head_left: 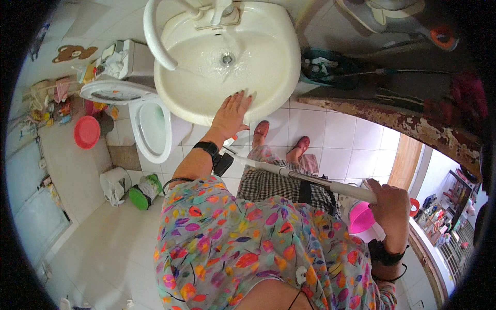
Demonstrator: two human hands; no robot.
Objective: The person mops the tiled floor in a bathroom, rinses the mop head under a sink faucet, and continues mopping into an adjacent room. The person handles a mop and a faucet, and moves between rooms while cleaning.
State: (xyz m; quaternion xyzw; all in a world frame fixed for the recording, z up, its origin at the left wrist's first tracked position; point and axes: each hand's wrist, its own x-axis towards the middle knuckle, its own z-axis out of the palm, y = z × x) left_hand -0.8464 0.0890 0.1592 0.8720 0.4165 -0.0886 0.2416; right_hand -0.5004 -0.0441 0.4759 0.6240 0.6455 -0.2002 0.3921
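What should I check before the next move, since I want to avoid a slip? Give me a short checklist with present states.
1. Right hand grips the pole: ok, its fingers close around the handle.
2. Left hand holds nothing: ok, it is spread over the near edge of the sink.
3. Pole's far end in clear view: cannot tell, it is unclear near the left wrist.
4. Drain uncovered: ok, nothing lies over it.
5. Tap shut off: cannot tell, though the basin looks wet around the drain.
6. Toilet lid down: not ok, it stands raised.
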